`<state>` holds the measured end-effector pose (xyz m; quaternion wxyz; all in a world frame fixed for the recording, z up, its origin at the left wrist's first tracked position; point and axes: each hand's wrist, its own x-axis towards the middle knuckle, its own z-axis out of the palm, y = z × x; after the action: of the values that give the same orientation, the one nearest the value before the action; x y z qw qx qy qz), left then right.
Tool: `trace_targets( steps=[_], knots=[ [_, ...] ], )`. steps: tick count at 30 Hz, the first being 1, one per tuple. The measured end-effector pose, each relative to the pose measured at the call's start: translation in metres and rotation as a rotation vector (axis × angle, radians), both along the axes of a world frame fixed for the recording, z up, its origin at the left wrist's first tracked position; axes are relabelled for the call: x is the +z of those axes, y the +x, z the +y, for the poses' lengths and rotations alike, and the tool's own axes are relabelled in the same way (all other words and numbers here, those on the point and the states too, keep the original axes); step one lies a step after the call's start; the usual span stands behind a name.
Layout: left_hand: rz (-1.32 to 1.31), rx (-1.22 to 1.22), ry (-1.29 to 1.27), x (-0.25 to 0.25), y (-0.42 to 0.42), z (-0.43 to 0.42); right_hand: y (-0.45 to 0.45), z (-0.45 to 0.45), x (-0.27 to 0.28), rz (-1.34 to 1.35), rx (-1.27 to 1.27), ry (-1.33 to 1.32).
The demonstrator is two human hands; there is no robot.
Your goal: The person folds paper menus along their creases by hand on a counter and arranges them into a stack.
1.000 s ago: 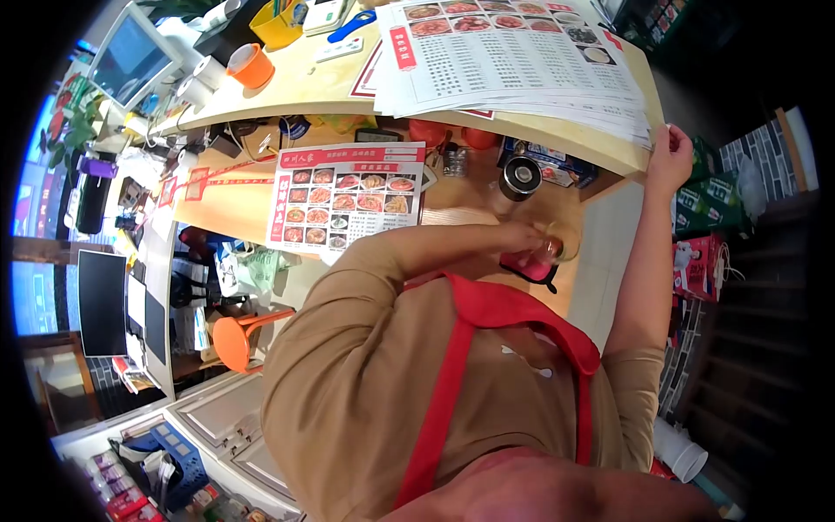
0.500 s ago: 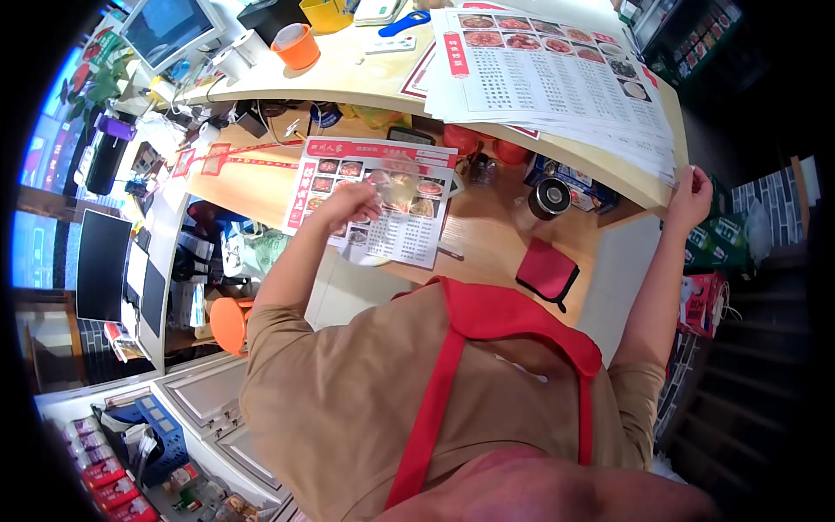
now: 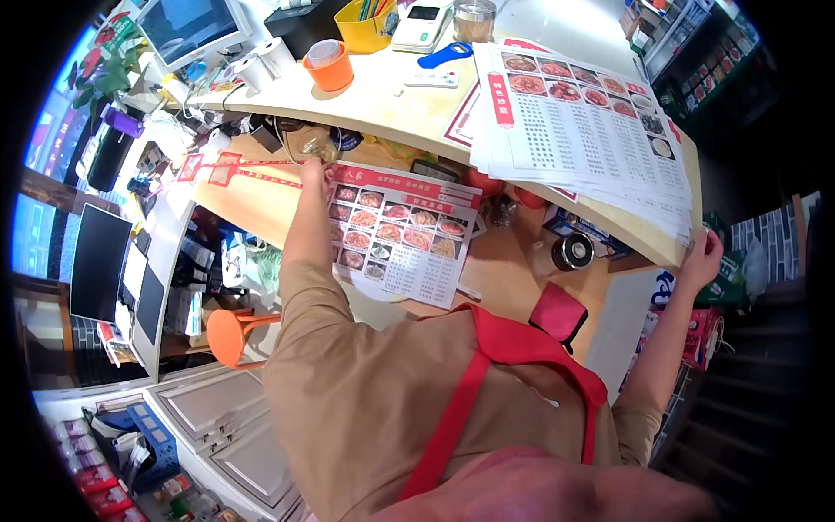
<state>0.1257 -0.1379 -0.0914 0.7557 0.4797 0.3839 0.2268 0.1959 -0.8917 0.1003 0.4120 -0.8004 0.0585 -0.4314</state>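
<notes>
My left hand [image 3: 317,170] is closed at the upper left corner of a laminated menu sheet [image 3: 400,235], which lies on the lower wooden desk. A clear, shiny, roundish thing [image 3: 320,144] shows at its fingertips, too blurred to name. On the right, my right hand [image 3: 706,255] has its fingers curled at the corner edge of the raised counter [image 3: 644,248]. Close to it, a stack of printed menu sheets [image 3: 578,130] is spread on that counter.
A black-lidded cup [image 3: 574,251] and a red cloth item [image 3: 559,313] sit on the desk. Above are a blue-handled tool [image 3: 445,56], an orange cup [image 3: 328,70], a card terminal [image 3: 423,26] and a yellow pen holder [image 3: 365,28]. An orange stool [image 3: 228,337] stands at left.
My left hand has moved from over the middle of the menu sheet to its upper left corner, carrying the clear thing. My right hand stays at the counter corner. The view has shifted.
</notes>
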Motion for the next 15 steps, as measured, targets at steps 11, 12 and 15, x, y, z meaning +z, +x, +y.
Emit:
trace_targets(
  steps=[11, 12, 15],
  knots=[
    [0.084, -0.040, -0.120, -0.029, 0.043, 0.075, 0.000, -0.008, -0.001, 0.052, -0.026, -0.001],
    [0.107, 0.009, -0.159, -0.017, 0.048, 0.068, -0.004, 0.003, 0.004, 0.060, -0.071, -0.019],
    [0.096, -0.191, -0.226, -0.046, 0.066, 0.105, -0.003, -0.002, 0.000, 0.038, -0.072, 0.013]
  ],
)
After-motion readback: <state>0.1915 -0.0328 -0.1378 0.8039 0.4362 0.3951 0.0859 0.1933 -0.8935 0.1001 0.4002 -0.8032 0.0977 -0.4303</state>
